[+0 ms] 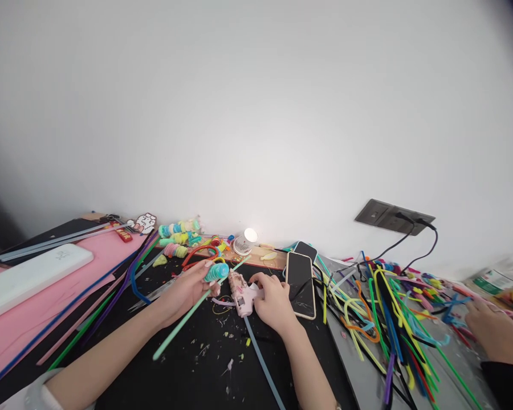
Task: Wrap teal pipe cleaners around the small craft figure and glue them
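In my left hand [183,293] is a coil of turquoise pipe cleaner [216,273], pinched between the fingers. A long pale green pipe cleaner [182,331] slants down and left from beneath it. My right hand [274,302] is closed on the handle of a pale pink hot glue gun [243,299], with its nozzle end toward the coil. A long translucent glue stick [263,359] runs out of the gun's back toward me. Scissors [156,293] lie partly hidden behind my left wrist. A small paper cup [244,242] stands behind the glue gun.
Phones [300,285] lie right of my right hand. Many pipe cleaners [389,319] cover the grey board, near another person's hand [493,330]. Wound pipe-cleaner pieces [177,236] sit by the wall. Pink paper [105,253] and a white case [38,279] are left; cords hang from the wall socket [393,216].
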A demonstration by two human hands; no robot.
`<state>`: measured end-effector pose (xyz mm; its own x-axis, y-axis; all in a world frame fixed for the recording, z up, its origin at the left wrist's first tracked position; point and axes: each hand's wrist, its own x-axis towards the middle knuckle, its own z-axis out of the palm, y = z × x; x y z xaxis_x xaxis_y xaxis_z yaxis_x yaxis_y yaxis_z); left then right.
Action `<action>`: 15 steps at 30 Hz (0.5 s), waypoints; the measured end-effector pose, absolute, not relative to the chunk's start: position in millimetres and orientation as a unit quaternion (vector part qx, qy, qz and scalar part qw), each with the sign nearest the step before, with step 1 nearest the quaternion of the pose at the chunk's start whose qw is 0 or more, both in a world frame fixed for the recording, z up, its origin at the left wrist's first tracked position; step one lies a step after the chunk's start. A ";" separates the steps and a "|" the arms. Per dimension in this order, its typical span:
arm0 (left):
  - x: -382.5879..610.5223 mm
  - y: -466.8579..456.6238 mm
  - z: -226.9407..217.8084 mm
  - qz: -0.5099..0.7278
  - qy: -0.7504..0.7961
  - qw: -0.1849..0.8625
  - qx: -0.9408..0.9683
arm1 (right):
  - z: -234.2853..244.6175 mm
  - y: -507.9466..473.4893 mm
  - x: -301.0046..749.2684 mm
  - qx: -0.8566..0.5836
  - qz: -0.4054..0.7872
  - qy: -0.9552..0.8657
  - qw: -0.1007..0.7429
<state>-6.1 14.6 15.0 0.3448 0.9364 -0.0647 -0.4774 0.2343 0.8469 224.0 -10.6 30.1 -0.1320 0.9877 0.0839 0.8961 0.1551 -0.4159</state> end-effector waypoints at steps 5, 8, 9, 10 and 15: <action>-11.6 20.4 21.8 0.572 0.331 0.640 0.393 | 28.9 -9.8 226.1 -0.646 0.123 -0.735 0.168; -12.5 21.4 24.4 0.582 0.339 0.623 0.399 | 29.0 -10.2 226.3 -0.641 0.113 -0.737 0.184; -12.3 22.0 23.6 0.581 0.336 0.624 0.400 | 29.3 -10.9 225.6 -0.634 0.105 -0.738 0.206; -11.8 22.5 22.1 0.581 0.330 0.628 0.400 | 29.7 -11.9 224.1 -0.621 0.096 -0.741 0.235; -7.9 20.4 10.5 0.544 0.272 0.680 0.411 | 29.4 -23.5 201.2 -0.466 0.107 -0.813 0.332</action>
<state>-7.9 20.4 10.5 0.2609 0.9623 0.0769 -0.5153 0.0715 0.8540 201.2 -23.5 29.4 -0.3457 0.8287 0.4402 0.6865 0.5432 -0.4834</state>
